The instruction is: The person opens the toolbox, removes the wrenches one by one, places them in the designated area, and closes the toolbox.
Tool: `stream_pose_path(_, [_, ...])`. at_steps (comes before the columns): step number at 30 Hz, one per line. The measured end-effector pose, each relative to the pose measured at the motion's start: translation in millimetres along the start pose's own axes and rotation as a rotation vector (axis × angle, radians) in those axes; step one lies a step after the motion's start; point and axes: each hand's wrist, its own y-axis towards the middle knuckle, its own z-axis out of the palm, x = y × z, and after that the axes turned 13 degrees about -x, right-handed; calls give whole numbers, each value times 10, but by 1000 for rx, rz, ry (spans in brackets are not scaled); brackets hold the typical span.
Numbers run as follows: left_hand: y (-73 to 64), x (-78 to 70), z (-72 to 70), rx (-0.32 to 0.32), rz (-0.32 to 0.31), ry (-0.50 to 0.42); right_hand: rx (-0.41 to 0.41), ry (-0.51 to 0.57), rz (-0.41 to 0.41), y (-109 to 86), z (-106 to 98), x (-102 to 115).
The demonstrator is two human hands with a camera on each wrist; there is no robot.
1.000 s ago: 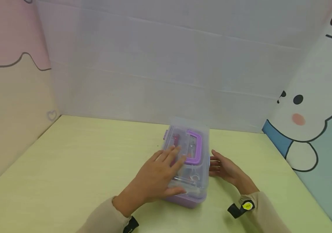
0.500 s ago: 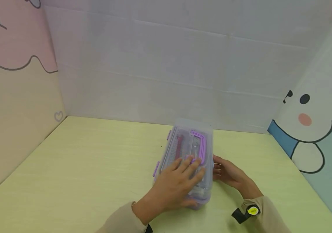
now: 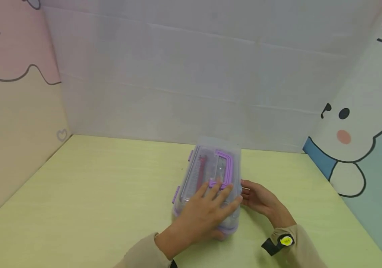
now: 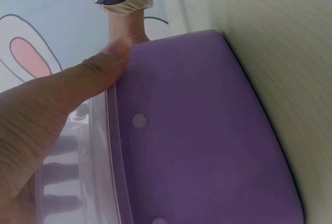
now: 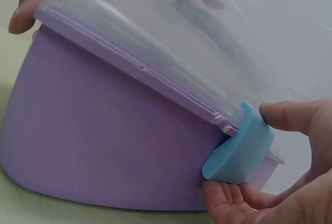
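Note:
A purple storage box [image 5: 98, 115] with a clear lid [image 3: 191, 186] and a purple carry handle [image 3: 229, 171] stands on the table. Through the lid a long pink item [image 3: 201, 172] shows faintly; other contents are blurred. My left hand [image 3: 199, 217] rests on the lid's near part with spread fingers, and its thumb [image 4: 98, 71] lies against the rim at the box's near end. On the box's right side my right hand [image 3: 261, 199] pinches a light blue latch [image 5: 241, 146], thumb at its top edge and fingers beneath. The latch slants outward from the box wall.
The pale yellow table [image 3: 117, 178] extends on both sides of the box. A whitish back wall [image 3: 177, 74] rises close behind it. Side panels with cartoon drawings stand at left and right, including a white rabbit [image 3: 355, 137].
My left hand has slid right and toward the near end of the lid, uncovering its left side. My right thumb, raised earlier, has come down at the latch.

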Motion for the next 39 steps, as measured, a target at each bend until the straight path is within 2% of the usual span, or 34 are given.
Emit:
stream_pose_path(9, [8, 18, 97, -3, 2, -28, -27, 96, 24, 63, -17, -31])
stream_pose_path(16, [43, 13, 151, 27, -8, -33, -73, 83, 40, 90, -38, -41])
stream_pose_path(21, [62, -16, 131, 48, -64, -72, -54, 57, 72, 72, -50, -26])
stream_pose_path(28, [77, -65, 85, 73, -137, -100, 15, 85, 64, 108, -57, -58])
stream_pose_path(33, [81, -81, 81, 67, -146, -105, 31, 107, 63, 112, -65, -77])
stream_pose_path(39, [83, -76, 88, 61, -136, -95, 4, 113, 53, 95, -55, -79])
